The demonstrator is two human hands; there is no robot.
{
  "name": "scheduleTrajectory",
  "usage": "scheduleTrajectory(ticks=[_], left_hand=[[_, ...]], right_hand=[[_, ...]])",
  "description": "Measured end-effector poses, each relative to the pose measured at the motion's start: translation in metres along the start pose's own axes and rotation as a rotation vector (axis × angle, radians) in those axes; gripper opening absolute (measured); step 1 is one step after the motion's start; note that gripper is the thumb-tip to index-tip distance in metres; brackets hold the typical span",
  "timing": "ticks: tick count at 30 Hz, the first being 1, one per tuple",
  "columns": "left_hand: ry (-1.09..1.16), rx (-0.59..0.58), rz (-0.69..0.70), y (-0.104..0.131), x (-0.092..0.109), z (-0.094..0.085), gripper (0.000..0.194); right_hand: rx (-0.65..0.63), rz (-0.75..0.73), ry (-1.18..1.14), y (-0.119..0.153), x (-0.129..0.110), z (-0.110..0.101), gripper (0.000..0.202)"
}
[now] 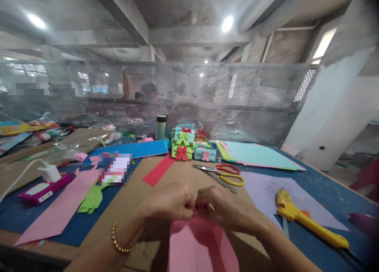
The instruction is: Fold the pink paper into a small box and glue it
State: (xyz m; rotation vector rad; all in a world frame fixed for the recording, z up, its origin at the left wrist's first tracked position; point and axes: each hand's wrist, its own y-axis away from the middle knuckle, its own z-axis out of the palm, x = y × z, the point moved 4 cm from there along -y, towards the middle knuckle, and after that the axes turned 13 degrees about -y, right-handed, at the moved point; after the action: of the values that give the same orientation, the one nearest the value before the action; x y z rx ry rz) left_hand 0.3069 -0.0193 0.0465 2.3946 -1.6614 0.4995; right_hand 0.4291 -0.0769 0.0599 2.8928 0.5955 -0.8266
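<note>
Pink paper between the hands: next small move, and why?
I'd probably press the fold at the far edge of the pink paper firmly before letting go. The left hand and right hand meet at that edge with fingers curled in, the paper's right side stands up, and the glue gun lies off to the right, in neither hand.

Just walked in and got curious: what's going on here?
A person is handling folded pink paper over cardboard, left hand and right hand close together, seeming to pinch its far edge. Scissors lie beyond the hands, a glue gun lies to the right, and small boxes stand stacked at the back.
</note>
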Motion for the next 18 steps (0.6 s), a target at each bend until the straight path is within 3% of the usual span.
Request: scheduleTrajectory(ticks=[4,10,18], left_hand=[[0.015,-0.047,-0.056,0.000,-0.007,0.001,0.025],[0.061,-0.198,-0.196,0.005,-0.028,0.000,0.019],[0.029,-0.167,-0.150,0.005,-0.022,-0.006,0.028]], right_hand=[[0.022,-0.012,-0.043,-0.002,0.002,0.004,0.016],[0.092,0.054,0.086,0.002,0.001,-0.012,0.012],[0.055,0.060,0.016,0.002,0.008,-0.008,0.010]])
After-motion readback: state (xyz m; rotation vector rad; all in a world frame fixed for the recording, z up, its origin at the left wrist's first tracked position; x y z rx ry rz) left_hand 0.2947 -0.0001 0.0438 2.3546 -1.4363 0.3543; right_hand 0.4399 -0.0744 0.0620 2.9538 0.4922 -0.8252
